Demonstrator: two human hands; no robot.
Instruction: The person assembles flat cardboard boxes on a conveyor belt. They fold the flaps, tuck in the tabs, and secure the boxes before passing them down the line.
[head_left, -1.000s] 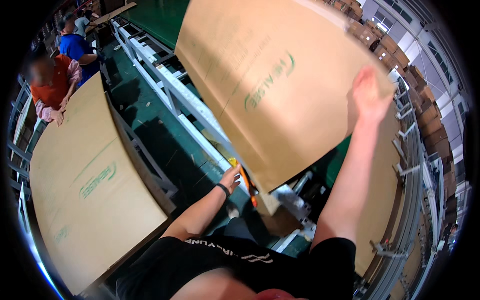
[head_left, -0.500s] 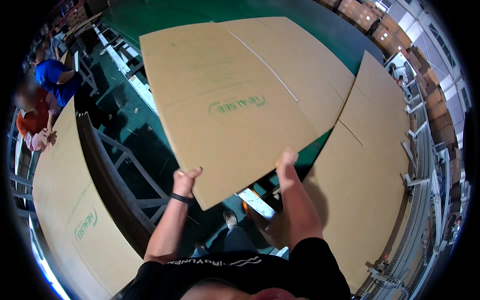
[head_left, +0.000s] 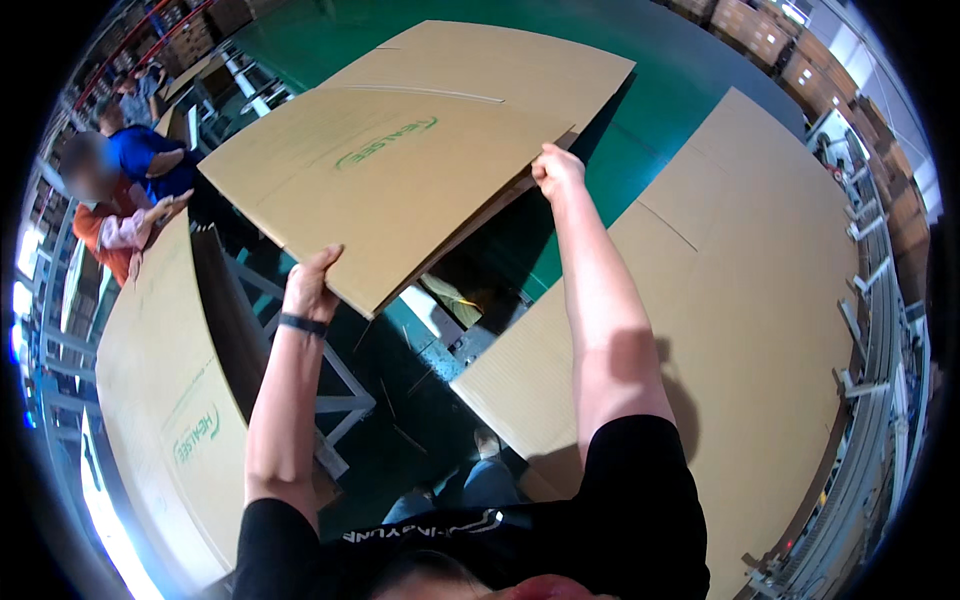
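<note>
A large flat cardboard sheet (head_left: 400,190), brown with green print and a slot cut into it, stretches out in front of me. My left hand (head_left: 313,284), with a dark band at the wrist, grips its near left corner, thumb on top. Farther along the near edge, my right hand (head_left: 558,170) is closed on the sheet too. The sheet is held up off the floor, and more cardboard layers show beneath its right edge. To my right lies another big plain cardboard sheet (head_left: 730,290), apart from the held one.
A stack of printed cardboard (head_left: 160,400) lies on a metal frame to my left. Two people, one in orange (head_left: 110,230) and one in blue (head_left: 140,150), stand behind it. A conveyor rail (head_left: 870,400) runs along the right. Boxes (head_left: 745,40) are piled at the back.
The held sheet has turned counterclockwise and swung to the left, away from the right-hand sheet. Both my hands have moved forward, the right one farthest, keeping their grip.
</note>
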